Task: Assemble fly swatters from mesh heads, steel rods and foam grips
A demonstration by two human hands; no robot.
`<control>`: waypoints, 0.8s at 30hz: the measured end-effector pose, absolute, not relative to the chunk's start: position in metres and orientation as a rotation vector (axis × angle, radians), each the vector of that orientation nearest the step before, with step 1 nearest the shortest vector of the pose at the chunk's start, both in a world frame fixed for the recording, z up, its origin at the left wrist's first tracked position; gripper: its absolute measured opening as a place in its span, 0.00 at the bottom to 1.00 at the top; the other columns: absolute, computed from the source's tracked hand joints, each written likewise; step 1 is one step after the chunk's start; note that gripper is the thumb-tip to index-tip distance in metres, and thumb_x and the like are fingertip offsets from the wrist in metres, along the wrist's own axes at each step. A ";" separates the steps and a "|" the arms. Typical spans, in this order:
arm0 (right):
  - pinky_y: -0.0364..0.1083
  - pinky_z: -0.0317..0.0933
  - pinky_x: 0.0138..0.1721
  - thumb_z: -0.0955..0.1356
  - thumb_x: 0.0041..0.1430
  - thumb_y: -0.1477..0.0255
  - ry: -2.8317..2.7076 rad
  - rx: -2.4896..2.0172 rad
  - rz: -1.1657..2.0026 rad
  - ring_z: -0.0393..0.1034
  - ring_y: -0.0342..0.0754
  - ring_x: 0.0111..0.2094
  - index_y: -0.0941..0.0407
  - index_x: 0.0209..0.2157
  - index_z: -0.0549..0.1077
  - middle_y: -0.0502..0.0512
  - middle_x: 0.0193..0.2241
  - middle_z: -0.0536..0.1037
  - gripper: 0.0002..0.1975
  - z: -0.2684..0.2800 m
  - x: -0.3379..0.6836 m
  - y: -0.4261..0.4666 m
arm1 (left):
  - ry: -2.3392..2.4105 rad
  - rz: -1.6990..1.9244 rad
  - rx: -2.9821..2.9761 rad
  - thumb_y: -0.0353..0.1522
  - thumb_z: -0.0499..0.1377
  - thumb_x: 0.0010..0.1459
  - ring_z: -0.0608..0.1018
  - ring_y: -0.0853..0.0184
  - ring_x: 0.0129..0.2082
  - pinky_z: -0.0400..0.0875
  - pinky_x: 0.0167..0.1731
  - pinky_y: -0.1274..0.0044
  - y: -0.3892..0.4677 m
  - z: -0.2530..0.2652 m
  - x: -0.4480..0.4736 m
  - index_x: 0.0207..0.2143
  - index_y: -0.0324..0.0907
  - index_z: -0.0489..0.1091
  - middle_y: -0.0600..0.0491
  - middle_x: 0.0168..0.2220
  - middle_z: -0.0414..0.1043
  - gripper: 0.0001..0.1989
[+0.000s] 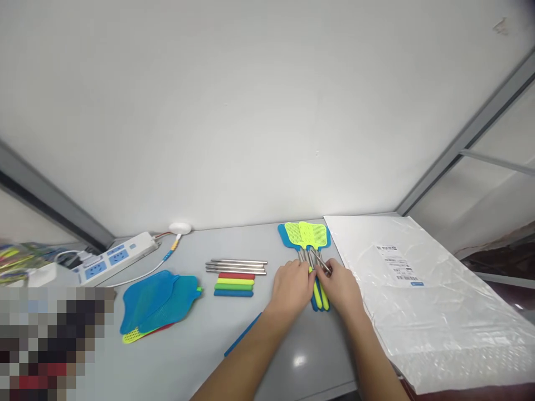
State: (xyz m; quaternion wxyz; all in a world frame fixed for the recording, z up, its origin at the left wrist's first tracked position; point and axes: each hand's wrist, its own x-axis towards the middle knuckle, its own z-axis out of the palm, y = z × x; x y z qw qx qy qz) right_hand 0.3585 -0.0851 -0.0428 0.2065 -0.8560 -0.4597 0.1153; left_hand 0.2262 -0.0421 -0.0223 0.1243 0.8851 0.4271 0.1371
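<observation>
Nearest us, two bare forearms reach out over the grey counter (267, 245). Left hand (291, 289) and right hand (340, 287) meet at a bunch of assembled fly swatters (307, 236) lying mid-right on the counter, heads pointing far, handles near. Right fingers (324, 271) pinch a thin metal rod (320, 260) where the shafts gather; left fingers are curled over the shafts and yellow-green grips (320, 298), pressing them down, though we cannot tell whether they close around anything.

We judge the swatters light: mesh heads soft and floppy, metal shafts stiff, smooth, apt to roll. Best hold looks to be the foam grips or the shafts just below the heads, not the mesh.

Left of the hands: spare metal rods (236, 266) in a row, four coloured grip sleeves (234, 284) just near of them, a stack of loose swatter heads (161, 301) further left, a power strip (115, 257) far left. A blue sleeve (242, 335) lies beside the left forearm. A plastic mailing bag (418, 295) lies right.
</observation>
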 end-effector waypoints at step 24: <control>0.43 0.48 0.25 0.60 0.62 0.58 -1.254 -2.437 0.327 0.71 0.51 0.27 0.53 0.34 0.67 0.54 0.24 0.75 0.14 -0.045 0.356 -0.081 | 1.314 0.537 2.499 0.33 0.47 0.65 0.74 0.61 0.35 0.59 0.35 0.71 -0.029 -0.042 0.244 0.29 0.41 0.69 0.49 0.31 0.71 0.15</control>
